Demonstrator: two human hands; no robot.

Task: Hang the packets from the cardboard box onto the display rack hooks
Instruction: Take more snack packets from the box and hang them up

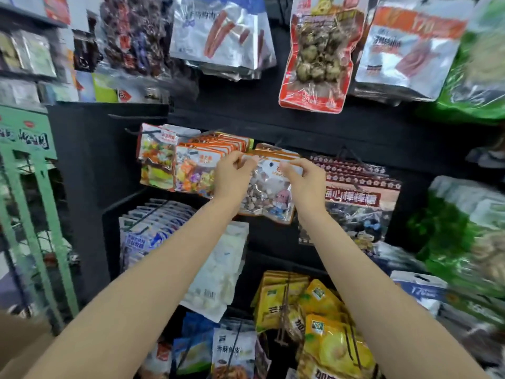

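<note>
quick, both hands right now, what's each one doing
Left hand: closed, pinching the top left edge of the clear stone-candy packet.
Right hand: closed, pinching the same packet's top right edge.

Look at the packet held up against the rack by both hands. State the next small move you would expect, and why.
Probably slide the packet back along the hook. The left hand and right hand pinch its top corners level with the orange-topped packets already hanging behind it, so it seems lined up there; the hook itself is hidden.
</note>
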